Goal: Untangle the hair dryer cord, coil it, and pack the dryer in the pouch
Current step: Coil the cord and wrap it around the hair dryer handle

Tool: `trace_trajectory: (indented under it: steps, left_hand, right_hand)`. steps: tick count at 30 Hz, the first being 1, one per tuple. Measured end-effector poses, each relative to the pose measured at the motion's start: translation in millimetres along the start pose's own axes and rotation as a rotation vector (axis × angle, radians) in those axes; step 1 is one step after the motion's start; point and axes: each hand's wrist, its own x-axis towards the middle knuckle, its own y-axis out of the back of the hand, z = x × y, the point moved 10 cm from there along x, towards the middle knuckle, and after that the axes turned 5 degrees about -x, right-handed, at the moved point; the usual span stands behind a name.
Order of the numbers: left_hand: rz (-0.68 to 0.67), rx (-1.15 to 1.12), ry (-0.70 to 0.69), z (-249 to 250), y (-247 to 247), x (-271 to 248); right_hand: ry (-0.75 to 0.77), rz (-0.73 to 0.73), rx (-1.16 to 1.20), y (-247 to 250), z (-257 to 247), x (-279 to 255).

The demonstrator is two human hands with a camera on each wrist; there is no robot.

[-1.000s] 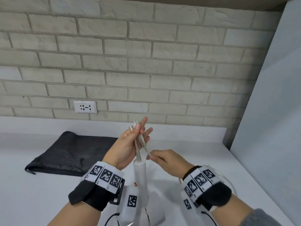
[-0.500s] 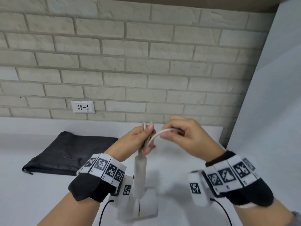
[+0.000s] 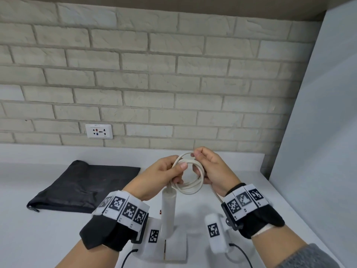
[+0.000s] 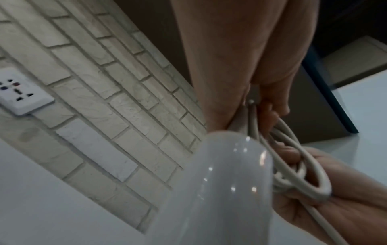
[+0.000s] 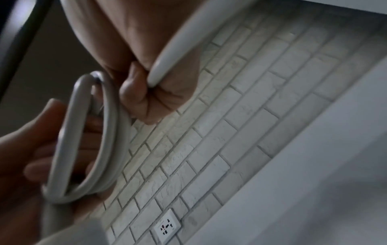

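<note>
The left hand (image 3: 162, 176) pinches the round coil of off-white rubbery cord (image 3: 190, 176) above the upright white plastic hair dryer (image 3: 168, 211), keeping the loops stacked. The right hand (image 3: 212, 171) has its fingers clamped on the top loop, probably to lay another turn. The flat black fabric pouch (image 3: 87, 185) waits on the white bench (image 3: 38, 238), to the left.

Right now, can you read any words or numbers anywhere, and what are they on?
No text reads clearly.
Wall socket: tiny print above and below the holes, too small to read.
Left wristband: black-and-white square codes and tiny blurred characters, not readable.
Right wristband: the same.
Hair dryer, cord, pouch: none visible.
</note>
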Motion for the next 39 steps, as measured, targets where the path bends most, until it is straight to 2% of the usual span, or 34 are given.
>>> trace_trajectory:
  steps: [4, 8, 11, 14, 17, 19, 25, 28, 31, 34, 36, 39]
  left_hand:
    - [0.116, 0.108, -0.029, -0.3, 5.9, -0.9]
    - [0.215, 0.121, -0.047, 0.7, 15.8, -2.2]
    - [0.287, 0.179, -0.044, 0.5, 21.3, -2.9]
    - [0.335, 0.226, -0.045, 1.3, 23.1, -1.9]
    - [0.352, 0.262, -0.064, 2.3, 21.5, 0.3]
    - [0.368, 0.29, -0.067, 1.5, 21.9, 1.2]
    - [0.416, 0.322, -0.091, 1.9, 25.5, -0.8]
    - [0.393, 0.336, -0.123, 3.9, 21.6, 1.4]
    - [0.403, 0.258, -0.11, 1.6, 20.5, 2.2]
    - [0.394, 0.173, -0.08, -2.7, 19.5, 2.4]
    - [0.388, 0.159, -0.075, -2.9, 18.1, 2.7]
    - [0.382, 0.164, -0.102, 1.8, 15.6, 3.7]
  right_hand:
    - [-0.031, 0.046, 0.085, 5.1, 16.5, 2.7]
    - [0.085, 0.064, -0.082, 1.7, 12.8, 0.5]
    - [0.081, 0.072, -0.219, 3.1, 12.6, -2.2]
    - [0.074, 0.035, -0.249, 3.4, 5.6, -5.1]
    - [0.157, 0.028, -0.353, 0.5, -4.4, -6.4]
    - [0.147, 0.027, -0.385, -0.4, -1.5, -4.7]
    - [-0.014, -0.026, 0.016, -6.2, 18.4, -4.1]
    - [-0.04, -0.07, 0.017, -10.2, 22.1, -3.5]
    - [-0.027, -0.051, -0.064, -6.0, 17.6, -2.0]
    - [-0.033, -0.124, -0.053, -10.5, 17.4, -3.5]
    - [-0.036, -0.151, 0.008, -12.5, 17.7, -4.9]
    - [-0.08, -0.139, 0.223, -13.0, 20.8, -4.8]
